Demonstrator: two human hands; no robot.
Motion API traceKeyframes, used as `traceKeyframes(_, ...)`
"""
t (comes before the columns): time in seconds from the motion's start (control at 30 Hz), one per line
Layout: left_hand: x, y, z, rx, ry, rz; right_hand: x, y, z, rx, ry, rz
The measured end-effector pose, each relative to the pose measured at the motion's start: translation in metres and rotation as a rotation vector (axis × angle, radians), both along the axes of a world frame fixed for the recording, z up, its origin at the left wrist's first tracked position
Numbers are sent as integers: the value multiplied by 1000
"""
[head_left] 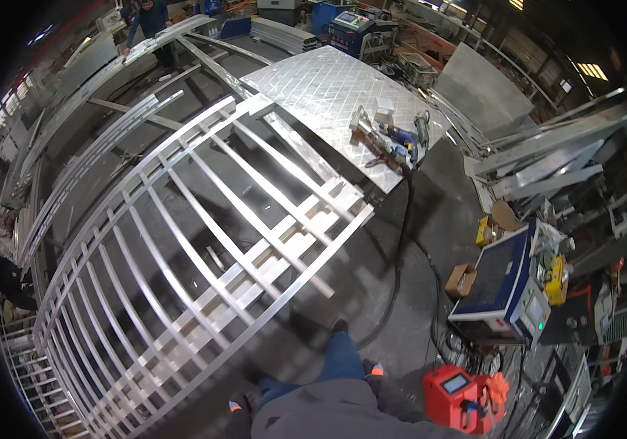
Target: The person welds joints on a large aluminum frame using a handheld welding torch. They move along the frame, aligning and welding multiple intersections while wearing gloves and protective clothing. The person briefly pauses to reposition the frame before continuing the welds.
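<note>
My left hand hangs low beside my left leg, dark and mostly lost against my clothing. My right hand is down by my right thigh. An orange-and-white band shows at the right wrist, and a similar band at the left. The fingers of both hands are too dark and small to make out. Ahead and to the left lies a big silver metal railing frame with many parallel bars, resting on metal beams. The left hand is nearer to its edge; neither hand visibly touches it. One bar sticks out past the near rail.
A metal-topped table carries power tools. Black cables cross the floor. A red machine and a blue-and-white machine stand right. One person bends over beams far left; another is at the left edge.
</note>
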State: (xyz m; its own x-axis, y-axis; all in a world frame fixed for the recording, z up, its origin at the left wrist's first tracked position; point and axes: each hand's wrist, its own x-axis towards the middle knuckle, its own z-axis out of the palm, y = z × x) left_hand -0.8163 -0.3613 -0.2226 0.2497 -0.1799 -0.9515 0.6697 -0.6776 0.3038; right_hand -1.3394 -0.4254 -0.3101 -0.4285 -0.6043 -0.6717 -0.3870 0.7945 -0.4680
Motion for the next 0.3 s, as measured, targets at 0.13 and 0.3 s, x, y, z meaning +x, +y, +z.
traceKeyframes(0.13, -75, -98, 8, 74, 25, 45, -75, -68, -27, 78, -194, -199)
traceKeyframes(0.3, -159, -180, 11, -200, -401, -801, -195, -195, -41, -121, -705, -491)
